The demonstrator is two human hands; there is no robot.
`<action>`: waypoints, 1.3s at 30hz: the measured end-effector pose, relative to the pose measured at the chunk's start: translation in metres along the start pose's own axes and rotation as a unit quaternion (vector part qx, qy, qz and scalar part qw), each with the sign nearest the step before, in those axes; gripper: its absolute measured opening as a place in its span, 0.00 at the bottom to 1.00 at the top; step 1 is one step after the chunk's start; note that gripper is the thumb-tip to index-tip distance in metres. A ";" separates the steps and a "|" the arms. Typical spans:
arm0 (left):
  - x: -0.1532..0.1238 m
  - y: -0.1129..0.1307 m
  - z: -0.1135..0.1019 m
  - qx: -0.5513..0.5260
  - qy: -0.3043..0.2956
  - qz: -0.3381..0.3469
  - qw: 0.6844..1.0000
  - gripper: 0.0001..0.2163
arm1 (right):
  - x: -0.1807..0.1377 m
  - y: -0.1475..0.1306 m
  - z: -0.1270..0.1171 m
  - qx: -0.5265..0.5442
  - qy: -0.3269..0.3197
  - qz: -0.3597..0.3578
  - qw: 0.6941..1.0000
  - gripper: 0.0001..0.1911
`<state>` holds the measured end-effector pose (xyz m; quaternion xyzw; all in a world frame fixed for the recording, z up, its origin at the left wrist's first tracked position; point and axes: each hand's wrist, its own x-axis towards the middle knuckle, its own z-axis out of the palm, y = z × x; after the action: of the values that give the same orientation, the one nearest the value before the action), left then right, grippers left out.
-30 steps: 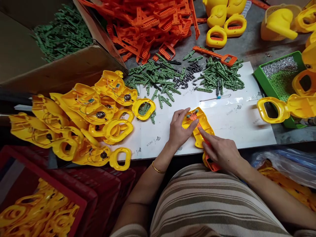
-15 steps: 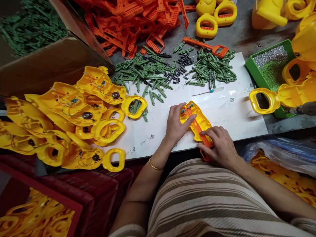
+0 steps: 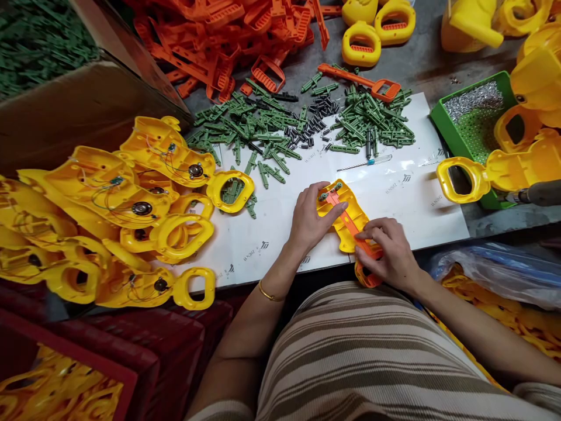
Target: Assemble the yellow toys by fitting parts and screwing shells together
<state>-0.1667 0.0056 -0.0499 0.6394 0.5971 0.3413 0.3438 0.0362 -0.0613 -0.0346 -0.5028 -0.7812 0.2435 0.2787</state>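
A yellow plastic shell half lies on the white sheet at the table's front edge. A long orange trigger piece rests inside it. My left hand grips the shell's far end, fingers curled over the rim and thumb on the orange piece. My right hand is closed over the near end, fingers pressing the orange piece where its loop hangs past the table edge.
A heap of yellow shells with wires and speakers lies left. Green pegs, black springs and a small screwdriver sit behind. Orange parts pile at the back. A green tray of screws stands right, a cardboard box left.
My right hand slid from pointing at the shell's middle down to its near end and closed over the orange piece. The left hand kept its hold; the view shifted slightly.
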 end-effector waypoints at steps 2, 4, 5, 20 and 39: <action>0.001 0.000 0.000 -0.006 -0.003 -0.005 1.000 0.21 | 0.001 0.007 0.002 0.049 -0.002 -0.018 0.999 0.07; 0.002 0.000 0.000 -0.010 -0.005 -0.008 1.000 0.21 | 0.002 0.014 0.003 0.103 0.007 -0.032 0.994 0.08; 0.002 0.000 0.000 -0.011 -0.007 -0.008 1.000 0.21 | 0.003 0.018 0.003 0.119 0.010 -0.033 0.992 0.08; 0.009 -0.009 -0.031 -0.205 -0.117 -0.135 0.962 0.24 | 0.039 0.027 -0.003 0.054 0.008 -0.107 0.993 0.11; -0.019 -0.006 -0.054 -0.324 -0.169 -0.207 0.907 0.22 | 0.213 0.031 0.009 -0.063 -0.022 -0.055 0.996 0.10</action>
<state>-0.2168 -0.0114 -0.0270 0.4025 0.5055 0.3244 0.6908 -0.0215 0.1454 -0.0210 -0.4700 -0.8277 0.1888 0.2418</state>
